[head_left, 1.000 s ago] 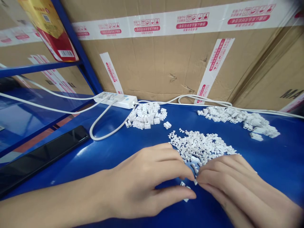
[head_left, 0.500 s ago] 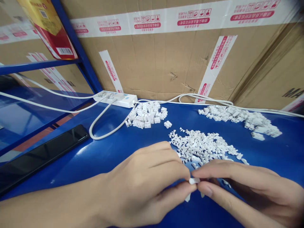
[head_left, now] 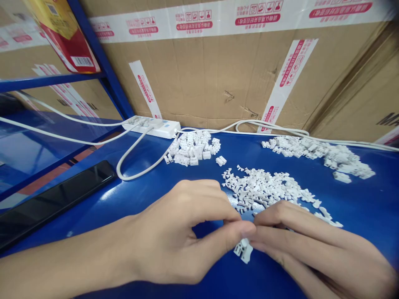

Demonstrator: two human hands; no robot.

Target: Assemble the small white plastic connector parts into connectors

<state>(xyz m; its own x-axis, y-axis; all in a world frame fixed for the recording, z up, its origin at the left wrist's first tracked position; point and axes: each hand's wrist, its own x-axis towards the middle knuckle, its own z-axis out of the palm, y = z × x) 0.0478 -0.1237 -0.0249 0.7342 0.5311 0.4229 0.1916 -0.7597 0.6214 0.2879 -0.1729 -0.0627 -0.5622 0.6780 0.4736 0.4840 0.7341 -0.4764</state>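
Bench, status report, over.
Left hand, right hand pinching white plastic connector together. Loose white plastic pieces beside right hand. Black phone off left, clear of hands.

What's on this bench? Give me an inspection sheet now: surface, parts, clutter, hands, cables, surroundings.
Surface: glossy blue work surface.
Job's things: a spread of loose small white plastic pieces; two heaps of larger white plastic blocks.
Clutter: a black phone lying flat at the left.
Hands: the left hand and right hand meet at the fingertips over a white plastic piece; which hand grips it cannot be told.
Cables: white cables run to a white power strip.
Surroundings: cardboard cartons with red-printed tape; a blue shelf upright.
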